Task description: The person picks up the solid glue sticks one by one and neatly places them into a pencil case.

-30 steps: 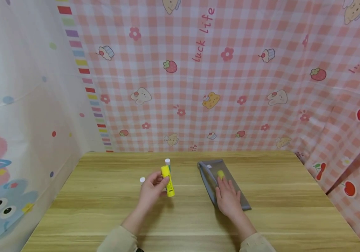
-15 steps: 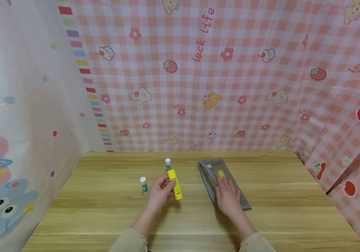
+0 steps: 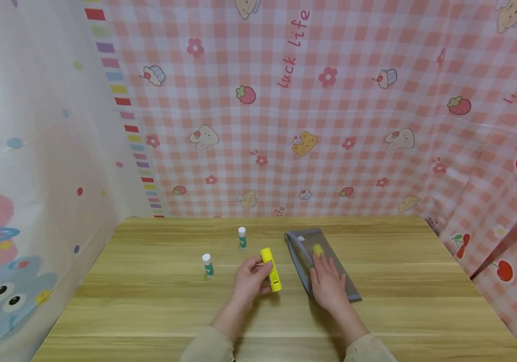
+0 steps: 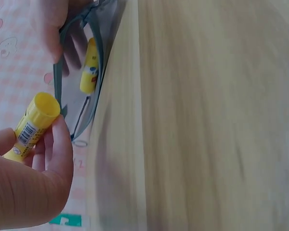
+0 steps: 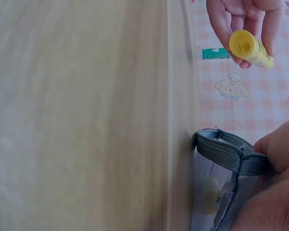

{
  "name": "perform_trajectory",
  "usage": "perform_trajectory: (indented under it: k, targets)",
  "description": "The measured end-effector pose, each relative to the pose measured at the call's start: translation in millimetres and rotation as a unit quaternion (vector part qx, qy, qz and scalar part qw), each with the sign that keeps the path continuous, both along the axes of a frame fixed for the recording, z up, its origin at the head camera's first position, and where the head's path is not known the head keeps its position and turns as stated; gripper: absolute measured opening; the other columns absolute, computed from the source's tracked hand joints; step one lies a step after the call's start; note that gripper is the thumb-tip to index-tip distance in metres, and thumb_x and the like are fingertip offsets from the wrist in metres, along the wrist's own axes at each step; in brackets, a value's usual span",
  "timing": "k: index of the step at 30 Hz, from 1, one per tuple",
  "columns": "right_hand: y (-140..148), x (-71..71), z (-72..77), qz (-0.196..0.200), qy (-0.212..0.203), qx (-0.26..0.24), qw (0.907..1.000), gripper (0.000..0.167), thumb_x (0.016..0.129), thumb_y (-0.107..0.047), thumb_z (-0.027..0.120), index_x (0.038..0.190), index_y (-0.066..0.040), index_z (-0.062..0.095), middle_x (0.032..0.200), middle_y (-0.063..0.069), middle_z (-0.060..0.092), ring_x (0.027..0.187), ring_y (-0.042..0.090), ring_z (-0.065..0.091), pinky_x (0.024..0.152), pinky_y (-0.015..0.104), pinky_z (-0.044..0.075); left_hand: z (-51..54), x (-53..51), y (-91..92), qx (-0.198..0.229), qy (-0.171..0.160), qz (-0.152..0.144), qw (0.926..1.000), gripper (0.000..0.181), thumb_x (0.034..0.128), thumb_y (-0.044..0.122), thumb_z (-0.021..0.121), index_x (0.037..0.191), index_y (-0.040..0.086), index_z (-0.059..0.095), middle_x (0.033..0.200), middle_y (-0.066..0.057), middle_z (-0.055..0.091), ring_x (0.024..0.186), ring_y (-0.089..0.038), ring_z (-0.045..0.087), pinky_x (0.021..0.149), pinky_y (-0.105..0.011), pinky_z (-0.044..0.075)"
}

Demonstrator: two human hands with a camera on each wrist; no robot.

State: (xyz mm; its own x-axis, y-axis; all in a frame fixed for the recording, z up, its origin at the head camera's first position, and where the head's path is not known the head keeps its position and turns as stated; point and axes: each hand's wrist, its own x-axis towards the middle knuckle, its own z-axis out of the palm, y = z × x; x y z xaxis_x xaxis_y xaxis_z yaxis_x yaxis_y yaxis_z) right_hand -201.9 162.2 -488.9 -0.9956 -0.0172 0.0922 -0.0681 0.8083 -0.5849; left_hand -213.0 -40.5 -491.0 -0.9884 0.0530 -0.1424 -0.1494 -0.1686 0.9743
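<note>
My left hand [image 3: 250, 279] pinches a yellow glue stick [image 3: 271, 270] between thumb and fingers, just left of a grey mesh zip pouch [image 3: 342, 269]. In the left wrist view, this glue stick [image 4: 31, 126] is tilted near the pouch's gaping mouth. My right hand [image 3: 328, 283] rests on the pouch with fingers stretched over the mesh and the thumb by the rim [image 5: 231, 156]. Inside the pouch lies another yellow glue stick [image 4: 89, 67], partly covered by the right hand in the head view. Two white-capped green glue sticks, one nearer [image 3: 207, 265] and one farther [image 3: 242, 238], stand on the table.
The wooden table [image 3: 141, 311] has its far edge against a pink checked cloth [image 3: 222, 110]. A white patterned cloth [image 3: 50, 151] hangs on the left, and the checked cloth continues down the right side.
My left hand has moved right with the yellow glue stick, toward the pouch, uncovering the two green glue sticks. My right hand and the pouch have stayed in place.
</note>
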Motion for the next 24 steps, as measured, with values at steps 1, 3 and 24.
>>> perform_trajectory:
  k: [1,3,24]
  targets:
    - [-0.1,0.0,0.1,0.001,0.001,0.001,1.0000,0.045,0.106,-0.015,0.039,0.146,0.005,0.041,0.152,0.029,0.032,0.141,0.050,0.022,0.104,0.079,0.012,-1.1,-0.2,2.7,0.004,-0.003,-0.001,1.0000,0.040,0.0966,0.014,0.065,0.127,-0.009,0.053,0.096,-0.005,0.065,0.079,-0.016,0.062,0.068,-0.042,0.061]
    - [0.1,0.0,0.1,0.001,0.001,0.000,1.0000,0.045,0.106,-0.015,0.038,0.145,0.005,0.041,0.152,0.029,0.033,0.141,0.050,0.023,0.104,0.079,0.013,-3.9,-1.3,7.9,0.008,-0.006,-0.001,0.9999,0.039,0.0961,0.013,0.065,0.126,-0.010,0.053,0.096,-0.005,0.065,0.080,-0.017,0.063,0.068,-0.044,0.061]
    - [0.5,-1.5,-2.9,0.000,0.006,-0.003,1.0000,0.046,0.105,-0.016,0.038,0.145,0.006,0.042,0.151,0.031,0.033,0.140,0.051,0.023,0.104,0.079,0.012,-5.5,-2.5,44.5,0.038,-0.052,0.015,0.9978,0.035,0.0942,0.014,0.066,0.120,-0.008,0.056,0.082,-0.006,0.065,0.068,-0.017,0.062,0.065,-0.045,0.061]
